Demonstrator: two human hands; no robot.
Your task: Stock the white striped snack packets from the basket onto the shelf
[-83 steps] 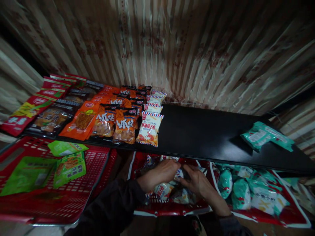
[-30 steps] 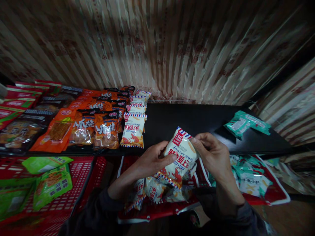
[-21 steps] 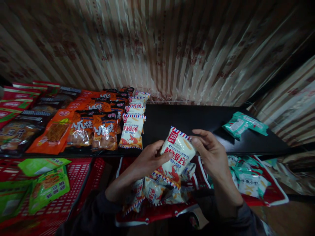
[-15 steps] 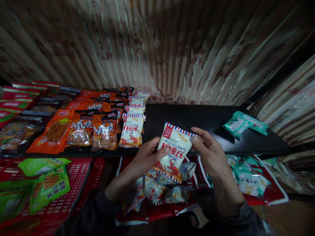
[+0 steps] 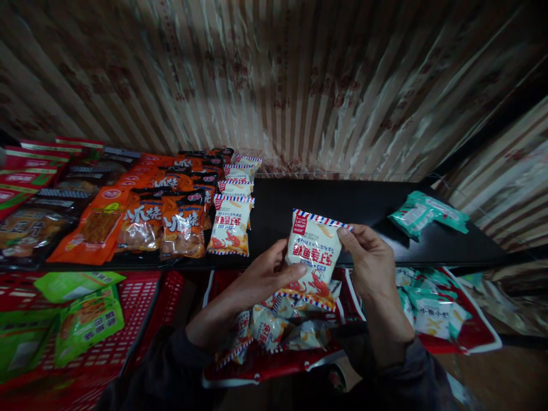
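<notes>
apparently, from where i stand, the step looks like straightening the white snack packet (image 5: pixel 315 242), its left side in the left hand (image 5: pixel 259 277) and its top right corner pinched by the right hand (image 5: pixel 373 265), above the red basket (image 5: pixel 278 365) before the black shelf (image 5: pixel 363 211), and the next move likely calls for a light, level grip.

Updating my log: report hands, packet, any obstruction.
Left hand gripping white packet; right hand pinching its top corner. Packet over red basket. No obstruction seen.
</notes>
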